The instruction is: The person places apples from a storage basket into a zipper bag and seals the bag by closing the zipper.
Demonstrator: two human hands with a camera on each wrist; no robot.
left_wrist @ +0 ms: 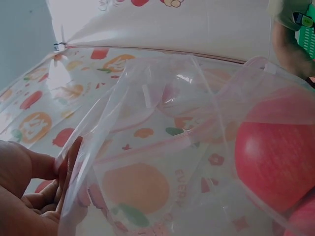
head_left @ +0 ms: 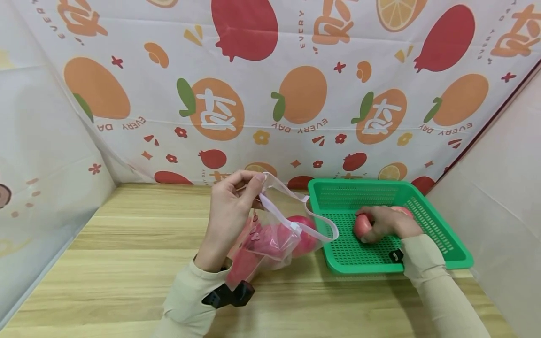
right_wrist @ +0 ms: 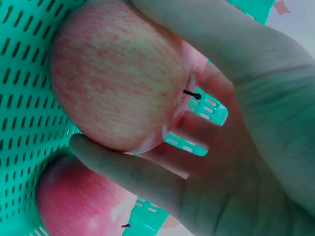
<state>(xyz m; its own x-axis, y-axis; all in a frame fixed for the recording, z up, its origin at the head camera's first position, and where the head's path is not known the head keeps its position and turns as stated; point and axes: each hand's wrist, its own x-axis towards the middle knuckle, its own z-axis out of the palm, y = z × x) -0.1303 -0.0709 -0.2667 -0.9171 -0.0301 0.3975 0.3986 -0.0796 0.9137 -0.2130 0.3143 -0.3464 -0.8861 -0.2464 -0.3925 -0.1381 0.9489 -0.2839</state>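
Observation:
My left hand (head_left: pixel 236 202) pinches the rim of a clear zip bag (head_left: pixel 270 256) with a pale pink slider closure, its mouth gaping toward the right. Inside the bag are red apples (left_wrist: pixel 275 152), seen through the plastic. Over in the green basket (head_left: pixel 334 268), my right hand (head_left: pixel 382 224) grips an apple (right_wrist: pixel 113 78), fingers and thumb curled around its sides, the stem facing the palm. Another apple (right_wrist: pixel 78 201) lies beside it in the basket, partly hidden behind the hand in the head view.
A wooden table (head_left: pixel 105 263) bears the bag and basket. Behind them hangs a fruit-print cloth (head_left: pixel 262 103), with pale cloth walls at left and right. The basket's raised rim stands close to the bag's right side.

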